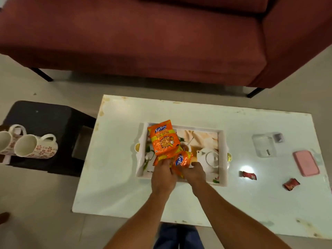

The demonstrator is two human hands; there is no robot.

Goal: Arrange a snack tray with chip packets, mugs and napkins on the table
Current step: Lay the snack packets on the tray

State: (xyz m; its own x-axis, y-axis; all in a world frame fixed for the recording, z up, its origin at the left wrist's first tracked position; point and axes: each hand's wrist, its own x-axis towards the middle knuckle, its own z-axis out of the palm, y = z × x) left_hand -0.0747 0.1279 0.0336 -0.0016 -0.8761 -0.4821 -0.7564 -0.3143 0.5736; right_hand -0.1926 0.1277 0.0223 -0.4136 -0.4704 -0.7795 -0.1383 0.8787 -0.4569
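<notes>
A white tray (222, 141) with a printed teapot picture sits in the middle of the white table (125, 177). Orange chip packets lie in its left half: one large packet (163, 138) flat on top, a crumpled one (182, 159) nearer me. My left hand (162, 174) grips the lower edge of the packets at the tray's near rim. My right hand (195, 172) pinches the crumpled packet from the right. Two floral mugs (34, 145) lie on their sides on a black stool (45, 115) to the left, apart from the tray.
On the table's right stand a clear plastic container (264, 144), a pink case (306, 163) and two small red wrappers (249, 175). A dark red sofa (143, 42) fills the far side. Bare tabletop lies left of the tray and along the near edge.
</notes>
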